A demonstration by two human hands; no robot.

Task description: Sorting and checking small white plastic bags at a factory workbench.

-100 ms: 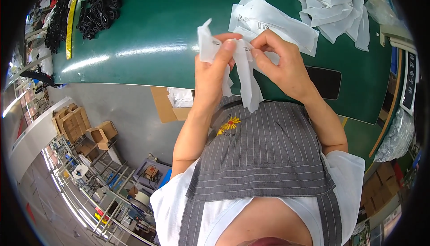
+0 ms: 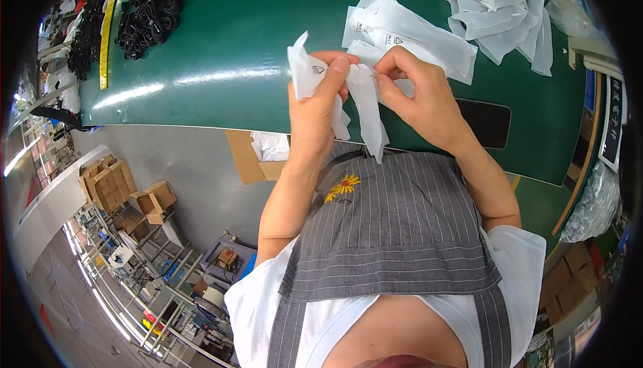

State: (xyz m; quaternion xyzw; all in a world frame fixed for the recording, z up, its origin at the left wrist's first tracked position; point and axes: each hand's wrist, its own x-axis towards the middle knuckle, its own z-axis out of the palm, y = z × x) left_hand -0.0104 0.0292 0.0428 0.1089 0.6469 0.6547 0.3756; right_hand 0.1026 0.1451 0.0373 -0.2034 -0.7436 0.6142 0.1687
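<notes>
Above the near edge of the green table, both of my hands work on thin white plastic bags (image 2: 366, 100). My left hand (image 2: 316, 103) is closed around a bunched bag, its thumb pressing on top; one end with a small printed mark sticks up on the left, other ends hang down. At the right, my right hand (image 2: 423, 93) pinches the bag's upper edge between thumb and forefinger. Whether this is one bag or several I cannot tell. Just beyond my hands lies a small stack of flat white bags (image 2: 429, 40).
A heap of white bags (image 2: 499, 13) lies at the far right. Beside my right wrist is a black phone (image 2: 483, 124). Bundled black cables (image 2: 151, 10) and a yellow measuring tape (image 2: 107, 33) lie far left. Below the table edge stands an open cardboard box (image 2: 242, 157).
My left hand has moved slightly left with the bunched bag, and its upright end shifts left and lower. The hanging end has swung a little left. My right hand stays almost in place.
</notes>
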